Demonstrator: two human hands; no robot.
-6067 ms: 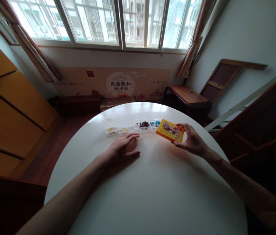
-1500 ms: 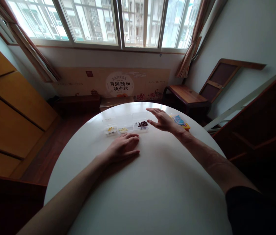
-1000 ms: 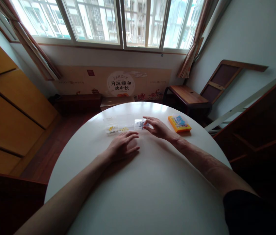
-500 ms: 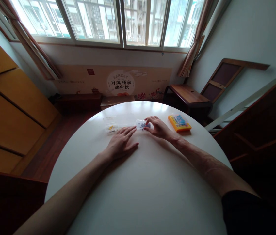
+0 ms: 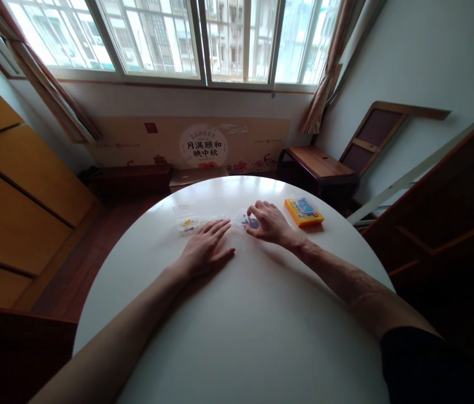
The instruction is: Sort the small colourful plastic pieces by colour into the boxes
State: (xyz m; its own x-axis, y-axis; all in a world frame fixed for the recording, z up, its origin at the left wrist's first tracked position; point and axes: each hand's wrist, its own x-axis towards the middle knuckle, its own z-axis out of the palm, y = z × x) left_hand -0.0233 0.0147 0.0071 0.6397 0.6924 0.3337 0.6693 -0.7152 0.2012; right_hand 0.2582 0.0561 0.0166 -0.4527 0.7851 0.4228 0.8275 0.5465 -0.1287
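Note:
My right hand point(image 5: 268, 224) pinches a small clear plastic box point(image 5: 243, 220) with dark pieces inside, tilted just above the white round table point(image 5: 237, 314). My left hand point(image 5: 205, 251) lies flat on the table with fingers stretched out, its fingertips close to the row of clear boxes point(image 5: 197, 217). One box in that row shows yellow pieces point(image 5: 186, 223). An orange box point(image 5: 303, 212) with a clear packet of blue pieces on top lies to the right of my right hand.
Beyond the table stand a wooden bench point(image 5: 316, 165), a leaning wooden frame point(image 5: 382, 132), and a printed cardboard panel point(image 5: 203, 147) under the window. Wooden cabinets point(image 5: 13, 191) fill the left side. A dark wooden rail point(image 5: 447, 202) runs at the right.
My right hand put the orange box down at the right, reached to the row of clear boxes, took the one with dark pieces and drew it nearer. My left hand slid slightly forward.

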